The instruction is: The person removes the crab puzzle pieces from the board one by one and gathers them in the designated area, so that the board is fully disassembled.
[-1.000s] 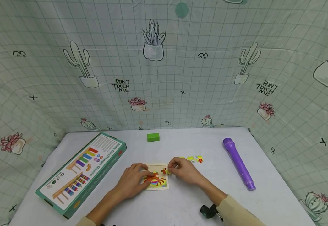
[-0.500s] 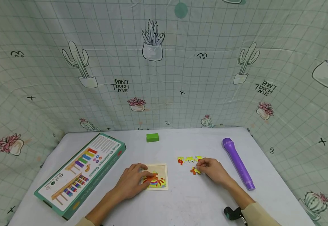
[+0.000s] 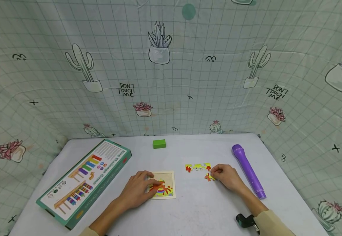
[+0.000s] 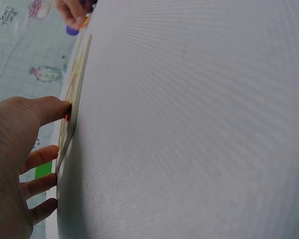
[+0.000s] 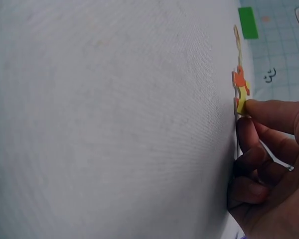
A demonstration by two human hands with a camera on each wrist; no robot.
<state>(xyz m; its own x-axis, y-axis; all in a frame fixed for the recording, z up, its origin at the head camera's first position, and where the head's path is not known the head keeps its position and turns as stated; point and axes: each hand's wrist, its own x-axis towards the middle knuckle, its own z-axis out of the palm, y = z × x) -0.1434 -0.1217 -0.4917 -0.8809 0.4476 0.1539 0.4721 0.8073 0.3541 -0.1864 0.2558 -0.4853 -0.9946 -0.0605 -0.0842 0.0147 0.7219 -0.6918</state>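
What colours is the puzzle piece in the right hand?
Orange and yellow; the puzzle piece shows best in the right wrist view.

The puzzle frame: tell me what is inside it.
Colourful puzzle pieces, mostly orange and yellow, show in the near part of the puzzle frame; tan base shows behind them. The left hand covers part of the left side, so what lies beneath cannot be seen.
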